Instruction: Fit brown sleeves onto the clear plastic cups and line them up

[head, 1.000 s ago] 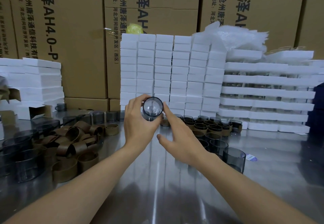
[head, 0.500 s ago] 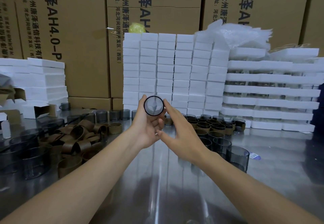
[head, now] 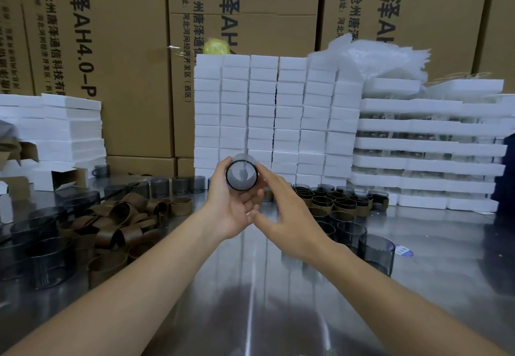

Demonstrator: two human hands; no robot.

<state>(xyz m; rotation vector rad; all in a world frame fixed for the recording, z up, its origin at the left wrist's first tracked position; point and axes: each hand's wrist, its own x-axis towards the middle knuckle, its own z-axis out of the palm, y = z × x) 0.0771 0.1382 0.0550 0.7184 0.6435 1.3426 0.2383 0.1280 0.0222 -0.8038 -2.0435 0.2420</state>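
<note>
Aloft, left hand (head: 232, 206) grips cup (head: 241, 175) above table (head: 252, 308).

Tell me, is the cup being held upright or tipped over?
Tipped on its side: the held cup points one round end at the camera. The left hand grips it, with the right hand beside it.

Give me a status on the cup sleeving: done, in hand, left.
Done: a batch of sleeved cups stands in rows on the right. In hand: the left hand grips one clear cup, held end-on to the camera, with the right hand touching its side with straight fingers; no sleeve shows on it. Left: a heap of loose brown sleeves and bare cups on the left.
</note>
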